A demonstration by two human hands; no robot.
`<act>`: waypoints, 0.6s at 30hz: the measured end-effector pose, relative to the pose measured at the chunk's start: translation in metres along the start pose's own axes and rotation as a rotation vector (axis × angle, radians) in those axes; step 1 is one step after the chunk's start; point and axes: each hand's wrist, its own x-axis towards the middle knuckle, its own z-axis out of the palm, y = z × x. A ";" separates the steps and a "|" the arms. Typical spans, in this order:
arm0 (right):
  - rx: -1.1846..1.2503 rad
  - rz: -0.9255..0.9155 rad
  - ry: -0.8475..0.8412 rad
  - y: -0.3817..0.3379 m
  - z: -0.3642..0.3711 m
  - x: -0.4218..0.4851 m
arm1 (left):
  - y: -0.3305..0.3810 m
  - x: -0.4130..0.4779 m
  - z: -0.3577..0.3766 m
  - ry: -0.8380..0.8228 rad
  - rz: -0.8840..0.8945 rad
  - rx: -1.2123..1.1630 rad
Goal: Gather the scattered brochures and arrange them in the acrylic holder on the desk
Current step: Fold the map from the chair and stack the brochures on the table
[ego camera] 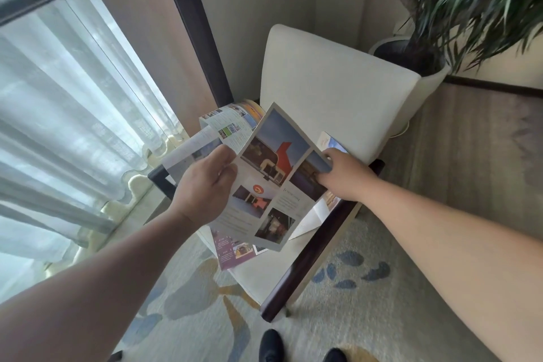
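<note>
Head view shows the left hand (202,185) pinching a big photo brochure (271,182) and more folded brochures (223,129) above a white chair (338,91). The right hand (342,176) has its grip closed on the big brochure's right edge. A purple brochure (232,253) lies on the seat.

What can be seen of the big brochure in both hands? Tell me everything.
The big brochure is a glossy folded paper sheet printed with photo panels, one showing a red shape, plus small text blocks. It is held tilted above the chair seat, the left hand pinching its left edge and the right hand gripping its right edge.
</note>
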 end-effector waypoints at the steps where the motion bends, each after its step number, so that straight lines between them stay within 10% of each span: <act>1: 0.015 0.017 0.015 0.001 0.000 0.000 | 0.001 -0.001 -0.002 0.004 0.018 -0.007; 18: 1.025 0.177 0.103 0.010 -0.025 0.005 | -0.012 0.006 -0.008 0.032 -0.242 -0.059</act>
